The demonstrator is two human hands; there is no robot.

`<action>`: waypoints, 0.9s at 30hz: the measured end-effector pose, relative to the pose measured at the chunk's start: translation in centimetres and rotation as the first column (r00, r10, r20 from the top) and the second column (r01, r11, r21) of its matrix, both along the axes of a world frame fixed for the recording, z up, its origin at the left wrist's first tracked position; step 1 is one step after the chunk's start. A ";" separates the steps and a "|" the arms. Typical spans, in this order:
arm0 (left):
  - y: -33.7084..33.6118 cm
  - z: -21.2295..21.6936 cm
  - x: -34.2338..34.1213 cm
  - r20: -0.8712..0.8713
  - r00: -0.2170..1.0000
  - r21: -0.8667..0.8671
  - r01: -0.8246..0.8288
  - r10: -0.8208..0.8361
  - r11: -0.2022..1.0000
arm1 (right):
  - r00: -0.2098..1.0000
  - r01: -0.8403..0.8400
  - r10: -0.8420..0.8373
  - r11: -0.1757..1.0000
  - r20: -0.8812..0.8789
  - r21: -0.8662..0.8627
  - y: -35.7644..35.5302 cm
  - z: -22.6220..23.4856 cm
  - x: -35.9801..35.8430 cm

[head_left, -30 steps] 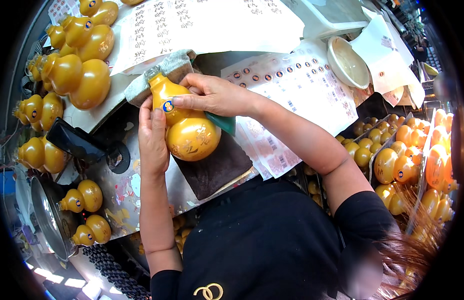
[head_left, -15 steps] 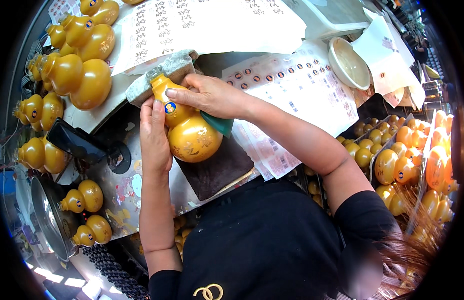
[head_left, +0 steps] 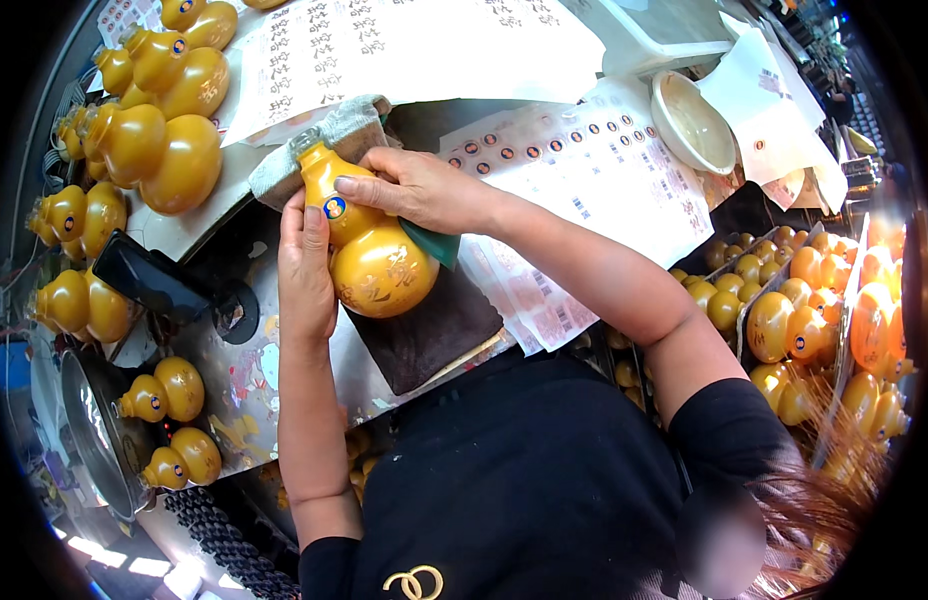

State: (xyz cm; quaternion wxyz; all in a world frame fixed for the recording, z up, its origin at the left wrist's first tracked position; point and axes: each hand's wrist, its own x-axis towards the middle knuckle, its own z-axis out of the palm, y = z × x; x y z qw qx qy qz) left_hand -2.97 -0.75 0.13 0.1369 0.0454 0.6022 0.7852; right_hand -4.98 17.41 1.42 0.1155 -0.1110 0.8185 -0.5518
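Crowding gourd bottle [head_left: 376, 262]: sticker sheets [head_left: 584, 180]; gourds [head_left: 164, 150]

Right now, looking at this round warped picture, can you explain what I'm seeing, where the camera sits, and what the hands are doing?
There is no machine here: these are a person's two bare hands, filmed by a wide fisheye camera worn on the head and looking down, which is why the edges bend. The left hand steadies a yellow gourd-shaped bottle lying on a dark cloth. The right hand rests fingers on the bottle's upper bulb, next to a small round blue sticker. On the bench lie sheets of round stickers, a pale bowl, and a dark phone. More yellow gourd bottles stand at the left and in trays at the right.
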 end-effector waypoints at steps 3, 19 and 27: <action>-0.1 0.4 0.3 0.037 0.999 0.075 0.010 -0.013 0.997 | 0.959 0.066 0.006 0.968 0.284 -0.241 0.9 0.2 0.2; 1.1 1.0 1.4 -0.022 1.000 0.062 -0.005 0.007 0.998 | 0.905 -0.187 0.307 0.909 -0.295 0.373 1.0 7.8 -2.6; 0.6 1.0 1.2 -0.024 0.999 -0.034 0.027 -0.027 0.999 | 0.860 -0.070 0.281 0.892 -0.426 0.446 0.0 7.7 -3.9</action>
